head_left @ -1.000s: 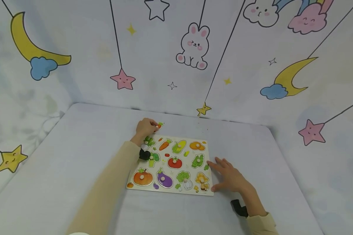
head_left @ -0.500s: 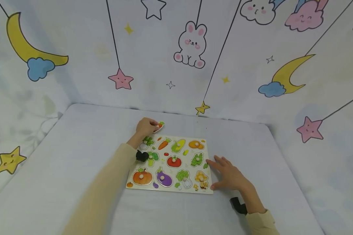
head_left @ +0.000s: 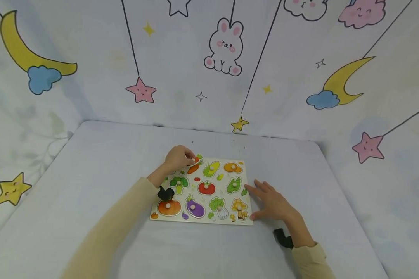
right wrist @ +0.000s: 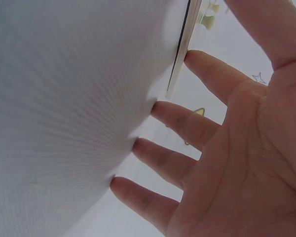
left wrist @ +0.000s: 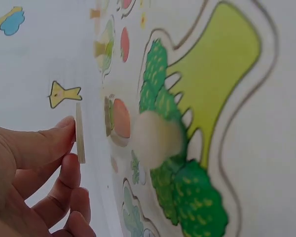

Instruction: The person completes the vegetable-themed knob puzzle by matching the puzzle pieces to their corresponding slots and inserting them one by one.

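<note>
My left hand [head_left: 179,158] pinches a flat carrot puzzle piece [head_left: 197,158] between thumb and finger. It hangs over the back left of the white peg puzzle board [head_left: 221,190], just above the carrot picture [head_left: 193,169]. Edge-on in the left wrist view, the thin piece [left wrist: 80,133] is apart from the board. A broccoli piece [left wrist: 197,192] with a round knob fills the near part of that view. My right hand [head_left: 274,205] has its fingers spread at the board's right side. In the right wrist view, its index fingertip [right wrist: 190,57] touches the board edge [right wrist: 184,49]; other fingertips rest on the cloth.
Several knobbed vegetable pieces sit in the board, among them a pumpkin [head_left: 174,209], an eggplant [head_left: 197,210] and a tomato [head_left: 209,188]. A white cloth [head_left: 202,248] covers the table. Behind it stands a printed backdrop [head_left: 181,58].
My left hand has carried the carrot piece from the table behind the board forward and right, over the board. The right hand stays at the board's edge.
</note>
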Demonstrator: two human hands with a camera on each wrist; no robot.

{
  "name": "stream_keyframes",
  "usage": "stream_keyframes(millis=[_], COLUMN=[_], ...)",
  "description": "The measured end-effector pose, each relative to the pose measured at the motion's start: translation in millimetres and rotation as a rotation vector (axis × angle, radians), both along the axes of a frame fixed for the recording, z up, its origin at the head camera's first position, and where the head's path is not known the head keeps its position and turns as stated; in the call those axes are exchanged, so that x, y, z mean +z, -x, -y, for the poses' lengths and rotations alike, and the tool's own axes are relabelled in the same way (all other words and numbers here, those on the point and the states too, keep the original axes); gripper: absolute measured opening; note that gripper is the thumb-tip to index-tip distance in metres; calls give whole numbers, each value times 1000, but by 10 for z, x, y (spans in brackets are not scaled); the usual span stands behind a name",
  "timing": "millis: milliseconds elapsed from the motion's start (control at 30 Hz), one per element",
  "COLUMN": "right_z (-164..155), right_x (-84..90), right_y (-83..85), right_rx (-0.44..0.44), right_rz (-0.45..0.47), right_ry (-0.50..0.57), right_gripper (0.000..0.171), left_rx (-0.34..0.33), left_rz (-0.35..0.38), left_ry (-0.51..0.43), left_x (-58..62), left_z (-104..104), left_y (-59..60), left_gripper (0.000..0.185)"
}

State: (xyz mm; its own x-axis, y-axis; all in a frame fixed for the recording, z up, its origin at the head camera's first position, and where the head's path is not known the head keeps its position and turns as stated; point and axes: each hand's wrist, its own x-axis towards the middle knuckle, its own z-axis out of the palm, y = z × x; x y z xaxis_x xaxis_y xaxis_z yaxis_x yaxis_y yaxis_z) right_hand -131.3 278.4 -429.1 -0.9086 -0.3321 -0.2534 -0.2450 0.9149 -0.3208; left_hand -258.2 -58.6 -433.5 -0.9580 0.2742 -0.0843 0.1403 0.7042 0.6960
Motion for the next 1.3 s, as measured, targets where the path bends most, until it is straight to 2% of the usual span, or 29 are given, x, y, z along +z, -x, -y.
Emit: stream_keyframes(millis=[200,400,733,967,1067,1200,1300], right_z=[18,29,29,5,-11,2,30], right_x=[15,1,-51,-67,-58,-50,-51], right_y=[6,18,18,30,40,39,25], right_rx=[-2,-2,-15,-9,-7,-8,-4], right_rz=[7,12,20,11,14,29,33], right_ry=[11,15,12,7,12,30,39], right_gripper=[97,98,97,98,98,97,98], left_rx=[-14,0,-30,-39,-33,-30,1], left_rz=[-3,-6,28,3,-2,-25,-111], left_ry=[59,134,178,176,177,175,170], left_x=[-47,-72,-130,-137,-132,-42,69], left_z=[-27,-43,-67,-76,-79,-1,159], left_y=[-58,-76,-80,-75,-72,-188,-391], left_gripper=[15,12,8,6,10,26,34])
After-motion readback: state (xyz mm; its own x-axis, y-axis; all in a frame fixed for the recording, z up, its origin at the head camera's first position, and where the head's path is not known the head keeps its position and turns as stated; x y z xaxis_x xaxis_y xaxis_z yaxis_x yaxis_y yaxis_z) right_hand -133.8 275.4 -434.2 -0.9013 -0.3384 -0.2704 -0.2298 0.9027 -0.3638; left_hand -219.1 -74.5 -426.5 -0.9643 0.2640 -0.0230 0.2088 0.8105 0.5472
